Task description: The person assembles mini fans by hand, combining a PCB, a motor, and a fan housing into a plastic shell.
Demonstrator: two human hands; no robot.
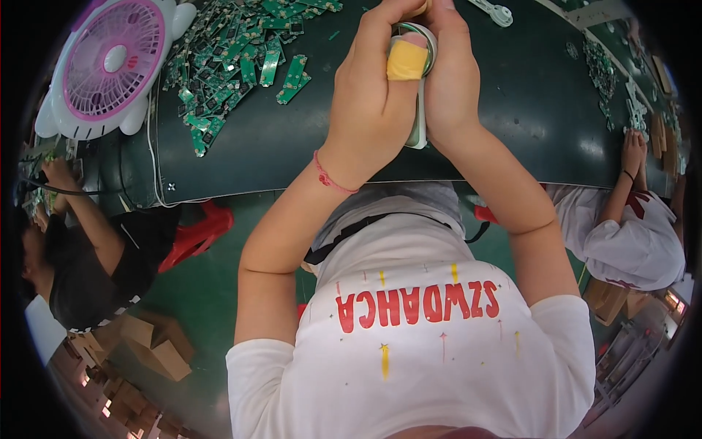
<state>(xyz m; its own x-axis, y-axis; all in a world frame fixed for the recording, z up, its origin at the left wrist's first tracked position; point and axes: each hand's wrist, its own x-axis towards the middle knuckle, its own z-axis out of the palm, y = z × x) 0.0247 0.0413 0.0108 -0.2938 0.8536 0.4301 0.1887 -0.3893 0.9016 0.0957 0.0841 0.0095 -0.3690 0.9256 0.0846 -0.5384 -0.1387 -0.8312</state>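
Both my hands are raised together at the far middle of the dark table, closed around one pale, white-green plastic piece (420,132). Its narrow end sticks out below my palms, and a rounded rim shows near my thumb; the rest is hidden, so its exact kind is unclear. My left hand (369,95) has yellow wrapping (407,61) around the thumb, which presses on the piece. From the other side, my right hand (453,80) grips it, with the fingertips cut off by the picture's top edge. Left of my hands lies a heap of small green circuit boards (238,62).
A white and pink fan (115,58) stands at the left table end, with a pale cable (152,139) beside it. A white plastic part (499,13) lies far right of my hands. Co-workers sit on both sides; cardboard boxes (157,344) stand on the floor.
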